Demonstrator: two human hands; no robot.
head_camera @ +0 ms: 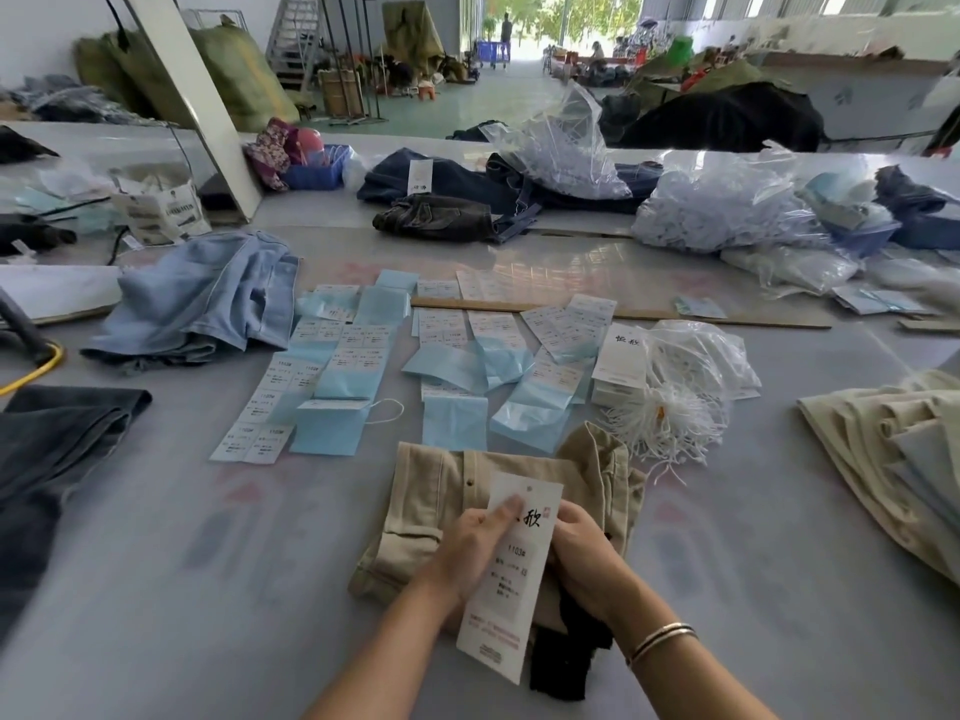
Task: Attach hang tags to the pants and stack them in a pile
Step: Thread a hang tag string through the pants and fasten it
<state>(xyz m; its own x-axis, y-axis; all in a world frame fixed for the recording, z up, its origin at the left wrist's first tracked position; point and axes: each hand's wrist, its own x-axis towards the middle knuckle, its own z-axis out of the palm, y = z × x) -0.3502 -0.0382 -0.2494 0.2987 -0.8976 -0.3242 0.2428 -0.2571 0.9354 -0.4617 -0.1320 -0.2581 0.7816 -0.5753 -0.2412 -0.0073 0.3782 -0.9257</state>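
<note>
Grey and wide, the worktop (727, 589) runs out into an open warehouse. On it, the left hand (470, 543) has its fingers (506, 509) laid over a white hang tag (511, 579); the right hand (582, 558) curls round the tag's far edge. Under the tag lie folded beige pants (441, 501). I judge the tag is being positioned, not yet tied on; a loop from the white strings (660, 423) beyond the tag seems needed next. "1103#" is legible on the tag, with two large characters above; the finer print is blurred. Sticker sheets (358, 356) further beyond the tag also show "1103#".
</note>
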